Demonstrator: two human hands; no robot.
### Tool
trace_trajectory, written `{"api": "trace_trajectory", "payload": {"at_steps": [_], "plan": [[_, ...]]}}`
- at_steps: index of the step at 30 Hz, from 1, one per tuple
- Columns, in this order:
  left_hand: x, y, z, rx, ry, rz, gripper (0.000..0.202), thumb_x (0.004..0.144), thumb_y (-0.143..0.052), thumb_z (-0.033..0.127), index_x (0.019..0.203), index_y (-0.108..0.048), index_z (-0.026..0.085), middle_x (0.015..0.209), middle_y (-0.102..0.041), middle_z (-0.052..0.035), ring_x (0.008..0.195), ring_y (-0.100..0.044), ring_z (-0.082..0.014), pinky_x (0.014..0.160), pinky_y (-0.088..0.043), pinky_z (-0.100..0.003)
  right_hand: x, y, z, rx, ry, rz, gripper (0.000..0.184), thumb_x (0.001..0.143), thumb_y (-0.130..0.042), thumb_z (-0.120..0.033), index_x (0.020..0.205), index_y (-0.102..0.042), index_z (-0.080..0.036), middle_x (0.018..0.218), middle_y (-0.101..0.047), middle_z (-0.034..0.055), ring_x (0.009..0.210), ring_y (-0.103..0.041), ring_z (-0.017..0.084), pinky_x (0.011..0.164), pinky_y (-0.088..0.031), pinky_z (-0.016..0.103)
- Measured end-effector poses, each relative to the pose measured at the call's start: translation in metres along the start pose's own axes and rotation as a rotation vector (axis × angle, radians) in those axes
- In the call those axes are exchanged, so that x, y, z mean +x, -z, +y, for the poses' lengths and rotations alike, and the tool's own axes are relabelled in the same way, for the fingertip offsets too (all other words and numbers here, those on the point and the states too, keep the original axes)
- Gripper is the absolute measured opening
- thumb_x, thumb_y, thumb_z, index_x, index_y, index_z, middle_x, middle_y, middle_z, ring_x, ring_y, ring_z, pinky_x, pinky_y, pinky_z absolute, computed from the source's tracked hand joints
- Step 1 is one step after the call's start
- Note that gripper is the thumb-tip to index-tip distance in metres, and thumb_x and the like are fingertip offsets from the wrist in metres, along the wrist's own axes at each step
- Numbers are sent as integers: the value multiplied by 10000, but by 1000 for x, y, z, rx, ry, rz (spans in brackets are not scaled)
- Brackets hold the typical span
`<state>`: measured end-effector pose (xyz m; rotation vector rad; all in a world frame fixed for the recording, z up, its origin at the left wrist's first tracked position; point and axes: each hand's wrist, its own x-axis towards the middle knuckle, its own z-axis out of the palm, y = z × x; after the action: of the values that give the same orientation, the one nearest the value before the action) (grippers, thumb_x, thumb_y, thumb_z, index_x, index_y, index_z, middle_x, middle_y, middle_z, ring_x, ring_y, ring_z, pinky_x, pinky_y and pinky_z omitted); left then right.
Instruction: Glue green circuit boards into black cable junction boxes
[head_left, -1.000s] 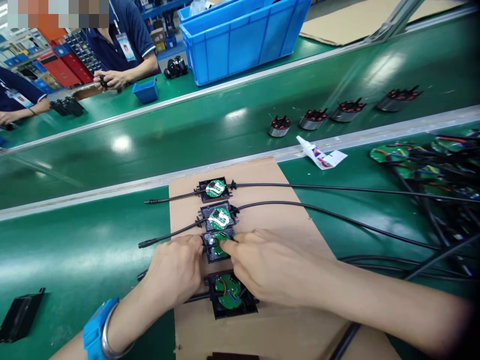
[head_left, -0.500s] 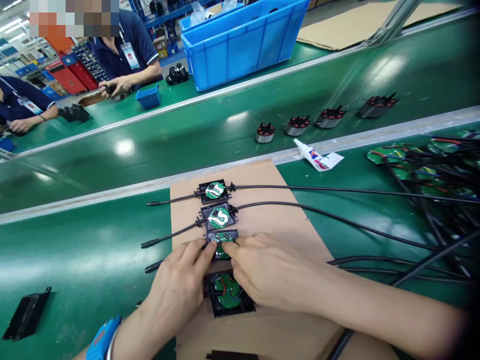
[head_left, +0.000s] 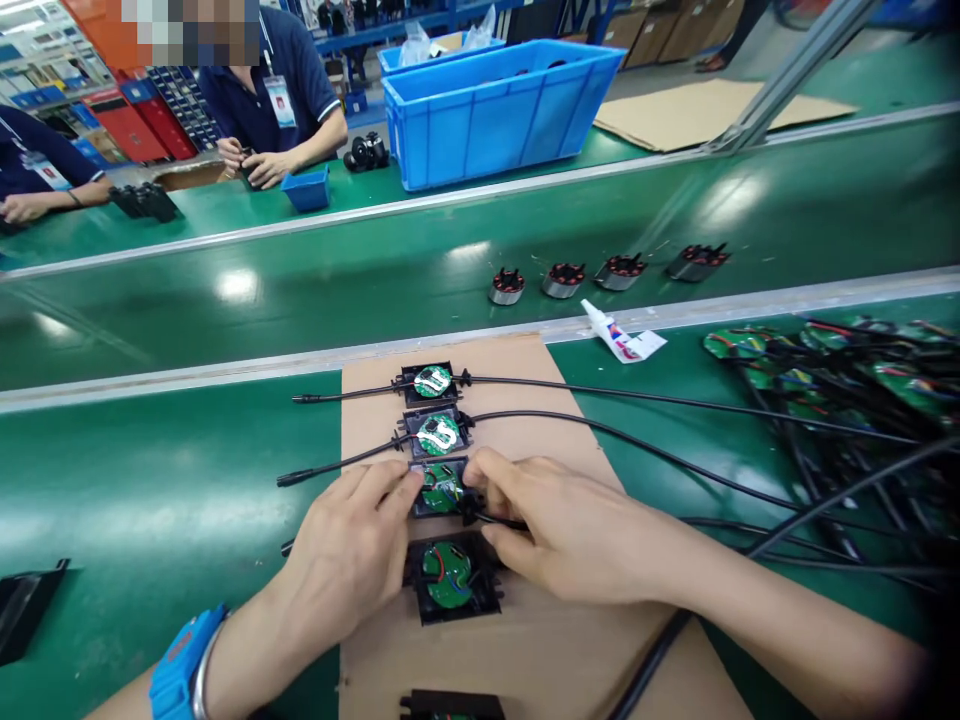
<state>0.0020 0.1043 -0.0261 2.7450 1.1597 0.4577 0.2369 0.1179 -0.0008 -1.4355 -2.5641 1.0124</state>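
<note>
Left grip [head_left: 356, 535]: you are touching the third casing [head_left: 433, 514]; closure unclear
Right grip [head_left: 566, 525]: you are bracketing its cable [head_left: 501, 521]; hold unclear

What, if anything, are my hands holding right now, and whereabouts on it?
Your left hand touches the left edge of the third black housing from the back; your right hand is at its right-end cable. Whether either actually grips cannot be told.

Workshop interior, brightly lit.
Long green strip [head_left: 337, 262], light reflections [head_left: 238, 285], pale rails [head_left: 247, 371]; slanting metal post [head_left: 799, 70]; red cabinets [head_left: 118, 126], blue racking [head_left: 367, 38] behind.
</note>
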Motion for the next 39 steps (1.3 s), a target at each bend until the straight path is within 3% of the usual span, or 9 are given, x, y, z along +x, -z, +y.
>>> {"api": "trace_trajectory", "payload": {"at_steps": [4,11,15,18,24,29,32,36,39], "plan": [[10,-8,0,-131,-125,-51,182,902,-462,122,980,-625,148,995,-649,-79,938,-598,-225,848,-527,-416,-2,-1,-5,-52,-62,29,20,833,-473,-204,847,-486,-203,696,-571,4,663,-533,174,576,-320,270],[10,-23,-4,-154,-138,-125,183,907,-440,71,937,-606,143,1084,-640,-75,977,-592,-222,863,-495,-402,-4,-13,-5,-211,35,71,121,825,-441,-99,825,-526,-184,732,-585,38,606,-510,181,561,-279,297],[10,-22,-3,-154,-125,-159,189,893,-452,63,958,-609,146,1118,-634,-69,985,-590,-223,893,-486,-403,1,-10,-2,-167,-31,51,190,889,-371,-127,802,-535,-169,663,-553,36,555,-459,159,540,-269,291],[11,-21,-2,-157,-121,-145,194,885,-466,66,991,-611,143,1126,-632,-71,977,-589,-222,916,-482,-408,12,2,2,-58,-96,-37,273,930,-354,-207,698,-496,-179,573,-500,-4,511,-420,122,510,-276,257],[11,-19,-1,-127,-95,-170,292,849,-447,30,1079,-578,154,1059,-628,-81,933,-580,-230,877,-502,-422,32,22,13,265,-110,-291,263,826,-365,-88,614,-501,-161,605,-538,-14,554,-469,94,567,-353,216],[13,-17,1,-74,-117,-190,547,787,-433,0,1315,-440,141,1032,-622,-99,885,-574,-242,814,-522,-433,39,27,14,179,-67,-353,226,795,-397,-111,616,-528,-154,650,-587,16,589,-488,112,565,-360,224],[14,-17,1,-67,-118,-182,533,781,-427,3,1295,-455,140,1032,-619,-99,879,-569,-240,816,-520,-427,38,27,14,222,-101,-423,231,802,-382,-127,627,-531,-156,590,-571,13,548,-484,111,528,-350,217],[15,-15,1,-63,-128,-203,496,793,-417,10,1265,-474,149,1038,-616,-92,871,-563,-228,817,-514,-408,37,23,17,338,-262,-533,295,850,-302,-158,718,-566,-159,487,-506,-20,439,-437,99,449,-317,203],[17,-14,2,-63,-143,-208,530,783,-408,-5,1291,-462,137,1048,-612,-92,882,-557,-225,823,-506,-405,40,22,17,199,-187,-513,276,835,-348,-122,722,-599,-144,567,-573,7,486,-463,104,486,-342,217]]}}
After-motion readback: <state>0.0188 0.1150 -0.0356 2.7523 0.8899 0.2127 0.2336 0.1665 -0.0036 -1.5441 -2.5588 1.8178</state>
